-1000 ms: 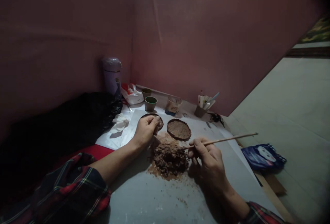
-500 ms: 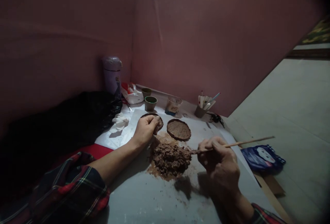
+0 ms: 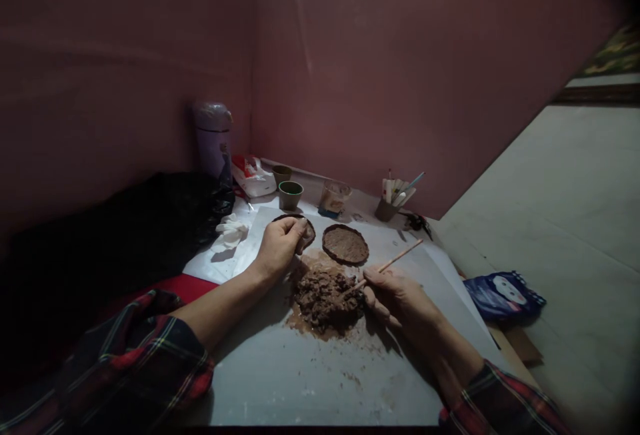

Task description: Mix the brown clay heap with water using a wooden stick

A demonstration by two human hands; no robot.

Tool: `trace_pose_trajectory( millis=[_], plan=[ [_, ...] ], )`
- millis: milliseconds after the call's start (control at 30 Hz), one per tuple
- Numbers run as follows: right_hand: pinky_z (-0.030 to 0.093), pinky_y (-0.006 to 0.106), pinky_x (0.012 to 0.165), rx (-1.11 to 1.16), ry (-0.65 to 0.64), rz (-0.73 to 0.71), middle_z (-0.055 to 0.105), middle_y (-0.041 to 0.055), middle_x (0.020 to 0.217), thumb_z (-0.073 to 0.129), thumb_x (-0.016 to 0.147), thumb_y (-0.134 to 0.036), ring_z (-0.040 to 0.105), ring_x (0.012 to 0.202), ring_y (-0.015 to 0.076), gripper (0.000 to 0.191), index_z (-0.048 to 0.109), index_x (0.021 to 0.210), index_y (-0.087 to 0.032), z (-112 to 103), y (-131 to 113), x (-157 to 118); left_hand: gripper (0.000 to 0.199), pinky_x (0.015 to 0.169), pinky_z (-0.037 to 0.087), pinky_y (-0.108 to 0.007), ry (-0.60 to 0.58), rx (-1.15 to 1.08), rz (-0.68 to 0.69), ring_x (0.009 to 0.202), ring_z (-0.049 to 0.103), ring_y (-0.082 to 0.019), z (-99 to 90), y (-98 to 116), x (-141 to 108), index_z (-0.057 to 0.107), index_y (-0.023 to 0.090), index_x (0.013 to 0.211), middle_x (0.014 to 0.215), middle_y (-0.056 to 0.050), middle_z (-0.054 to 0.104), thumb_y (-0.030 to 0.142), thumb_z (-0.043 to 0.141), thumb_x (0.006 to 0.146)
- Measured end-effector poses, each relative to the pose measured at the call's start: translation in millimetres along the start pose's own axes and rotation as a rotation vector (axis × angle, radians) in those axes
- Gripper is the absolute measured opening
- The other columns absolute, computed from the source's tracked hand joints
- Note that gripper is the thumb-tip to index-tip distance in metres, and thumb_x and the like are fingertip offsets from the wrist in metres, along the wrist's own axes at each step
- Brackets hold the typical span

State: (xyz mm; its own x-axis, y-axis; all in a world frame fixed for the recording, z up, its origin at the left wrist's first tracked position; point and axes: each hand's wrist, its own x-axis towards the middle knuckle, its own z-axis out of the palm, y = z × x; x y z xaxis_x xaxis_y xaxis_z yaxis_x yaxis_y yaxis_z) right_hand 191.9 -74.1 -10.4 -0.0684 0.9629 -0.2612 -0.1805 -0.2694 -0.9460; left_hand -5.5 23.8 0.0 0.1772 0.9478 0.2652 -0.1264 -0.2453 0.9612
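A lumpy, wet-looking brown mound (image 3: 325, 301) sits on the white sheet, with brown smears and crumbs around it. My right hand (image 3: 400, 298) is closed on a thin wooden stick (image 3: 400, 255), whose lower end touches the mound's right side. Behind the mound, my left hand (image 3: 283, 245) is closed in a pinch; what it holds, if anything, I cannot make out. That hand partly covers one dark-rimmed brown disc (image 3: 309, 231). A second round brown disc (image 3: 346, 245) with a raised dark rim lies flat to its right.
Along the back stand small cups (image 3: 291, 195), a glass jar (image 3: 334, 199), a cup of pens (image 3: 387, 209) and a purple bottle (image 3: 214, 145). White crumpled gloves (image 3: 230, 231) and a black plastic bag (image 3: 125, 228) are left. A blue packet (image 3: 503, 296) lies right.
My right hand has turned and moved in toward the mound. The stick now slants steeper, its lower end farther onto the mound. My left hand stays by the left disc.
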Motion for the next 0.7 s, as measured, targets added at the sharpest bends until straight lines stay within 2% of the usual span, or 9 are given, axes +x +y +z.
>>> trace_pose_trajectory(
  millis=[100,233,433,600,700],
  plan=[
    [0.018,0.012,0.023,0.014,0.123,-0.037,0.052,-0.0019,0.037,0.066,0.073,-0.042,0.032,0.023,0.0026,0.035,0.059,0.055,-0.012,3,2,1,0.034,0.044,0.027,-0.021,0.009,0.011,-0.018,0.04,0.036,-0.006,-0.2,-1,0,0.051,0.015,0.052,0.042,0.004,0.044,0.035,0.055,0.079],
    [0.02,0.012,0.022,0.031,0.327,-0.174,0.055,-0.0009,0.036,0.065,0.072,-0.042,0.033,0.021,0.0042,0.031,0.059,0.06,-0.014,10,1,-2,0.034,0.044,0.026,-0.021,0.004,0.005,-0.013,0.04,0.035,-0.006,0.1,-1,0,0.051,0.015,0.052,0.042,0.004,0.044,0.034,0.055,0.08],
    [0.025,0.012,0.023,0.098,0.395,-0.366,0.056,-0.001,0.038,0.068,0.071,-0.043,0.036,0.023,0.0045,0.031,0.058,0.065,-0.015,13,-4,-9,0.033,0.044,0.026,-0.021,0.002,-0.023,-0.01,0.041,0.036,-0.006,0.8,0,0,0.05,0.015,0.051,0.042,0.004,0.043,0.033,0.056,0.078],
    [0.028,0.012,0.025,0.117,0.521,-0.548,0.055,-0.0009,0.038,0.068,0.072,-0.043,0.043,0.028,0.0068,0.03,0.058,0.065,-0.015,9,-6,-13,0.033,0.044,0.026,-0.021,-0.009,-0.019,-0.01,0.04,0.036,-0.006,0.8,1,0,0.051,0.015,0.051,0.041,0.004,0.043,0.035,0.058,0.076],
    [0.029,0.011,0.026,0.019,0.479,-0.57,0.057,-0.0009,0.041,0.068,0.075,-0.044,0.041,0.029,0.0051,0.032,0.058,0.066,-0.016,12,-2,-13,0.033,0.045,0.027,-0.021,-0.011,-0.013,-0.009,0.04,0.036,-0.006,0.9,2,0,0.05,0.015,0.051,0.041,0.004,0.043,0.035,0.057,0.077]
  ],
)
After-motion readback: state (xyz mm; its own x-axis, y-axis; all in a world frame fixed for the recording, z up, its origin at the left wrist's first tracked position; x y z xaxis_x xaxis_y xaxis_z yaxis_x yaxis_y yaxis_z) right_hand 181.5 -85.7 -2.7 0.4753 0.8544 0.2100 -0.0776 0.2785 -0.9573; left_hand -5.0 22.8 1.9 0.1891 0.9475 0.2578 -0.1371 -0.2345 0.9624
